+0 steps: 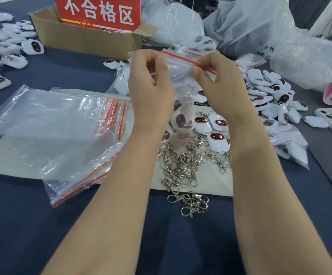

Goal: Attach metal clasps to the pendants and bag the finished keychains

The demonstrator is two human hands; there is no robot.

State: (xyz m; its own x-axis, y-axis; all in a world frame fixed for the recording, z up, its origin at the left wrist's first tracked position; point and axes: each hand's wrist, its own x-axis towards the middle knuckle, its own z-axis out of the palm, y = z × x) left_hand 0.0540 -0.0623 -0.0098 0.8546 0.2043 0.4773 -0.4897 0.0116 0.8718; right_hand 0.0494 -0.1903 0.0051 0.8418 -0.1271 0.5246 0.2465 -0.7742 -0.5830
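I hold one small zip bag (pixel 179 66) up over the table. My left hand (pixel 151 76) pinches its left end and my right hand (pixel 216 80) pinches the red seal. A pendant (pixel 182 120) hangs inside, so I judge I'm sealing it. Plenty remains: loose clasps (pixel 181 165) lie near me, more pendants (pixel 218 137) just beyond, and empty bags (pixel 61 135) to the left.

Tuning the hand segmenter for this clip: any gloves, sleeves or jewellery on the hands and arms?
None. The left hand and right hand are bare, with no gloves, rings or tape. Both forearms are uncovered down to the bottom edge of the frame, and no sleeve, watch or wristband shows. The visible thumbnails look short and unpainted.
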